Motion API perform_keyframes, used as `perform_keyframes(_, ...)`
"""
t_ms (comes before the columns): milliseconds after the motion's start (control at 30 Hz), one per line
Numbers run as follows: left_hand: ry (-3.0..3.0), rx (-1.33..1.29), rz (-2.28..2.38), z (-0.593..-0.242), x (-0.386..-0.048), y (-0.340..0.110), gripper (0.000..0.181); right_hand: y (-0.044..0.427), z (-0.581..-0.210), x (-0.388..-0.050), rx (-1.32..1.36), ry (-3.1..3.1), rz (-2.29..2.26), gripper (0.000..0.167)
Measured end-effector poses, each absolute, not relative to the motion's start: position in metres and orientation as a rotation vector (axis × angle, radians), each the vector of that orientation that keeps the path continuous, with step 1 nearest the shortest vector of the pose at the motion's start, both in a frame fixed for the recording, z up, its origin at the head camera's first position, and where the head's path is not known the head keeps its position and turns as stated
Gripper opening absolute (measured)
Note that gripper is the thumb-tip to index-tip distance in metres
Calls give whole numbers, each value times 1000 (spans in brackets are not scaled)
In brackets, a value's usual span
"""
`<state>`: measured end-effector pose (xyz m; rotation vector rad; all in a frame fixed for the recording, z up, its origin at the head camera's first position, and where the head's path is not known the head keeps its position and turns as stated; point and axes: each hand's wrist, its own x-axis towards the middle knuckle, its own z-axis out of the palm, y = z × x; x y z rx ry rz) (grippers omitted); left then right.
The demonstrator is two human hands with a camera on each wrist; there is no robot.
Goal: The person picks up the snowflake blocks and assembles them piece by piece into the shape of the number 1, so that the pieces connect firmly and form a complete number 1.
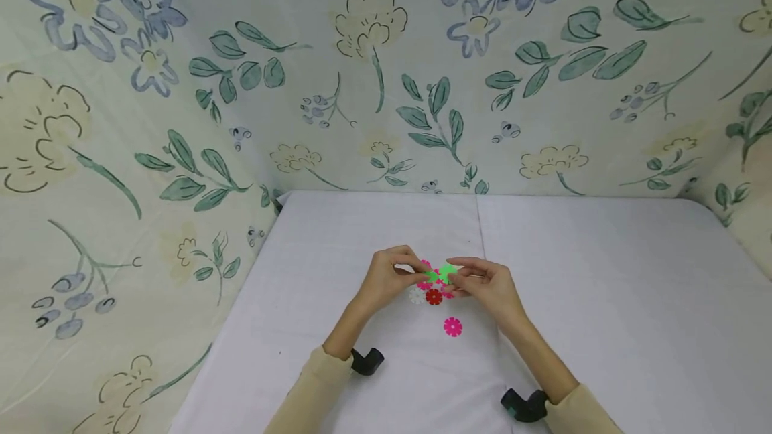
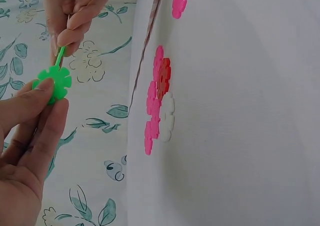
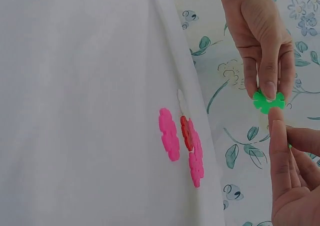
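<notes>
Above the table, my left hand pinches a green notched plastic disc between thumb and fingers. Facing it, my right hand pinches a second green disc, which appears edge-on in the left wrist view. The two discs meet at their rims there; whether their notches interlock cannot be told. In the right wrist view the left hand's disc faces the camera, while right fingers cover most of the other. Beneath the hands lie several pink discs, a red disc and a white disc.
A separate pink disc lies nearer the person. White cloth covers the table, with a crease running down its middle. A flower-print curtain hangs behind the table and along its left side. Black wrist mounts sit on both forearms.
</notes>
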<state>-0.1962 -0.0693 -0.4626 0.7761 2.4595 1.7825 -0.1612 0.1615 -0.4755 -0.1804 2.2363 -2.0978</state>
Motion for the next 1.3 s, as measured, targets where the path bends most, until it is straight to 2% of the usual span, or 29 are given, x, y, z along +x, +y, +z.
perform_keyframes(300,2576,899,1758,-462,-193,-68,6,158,-476,-158,-186,2265,-2144,31)
perform_keyframes(867,2760,1327,1695,-457,-188,-62,16,149,-466,-154,-201,2277,-2231,29)
perform_keyframes(1300,2752,1207,1679,-460,-188,-63,14,146,-474,-153,-201,2231,-2193,32)
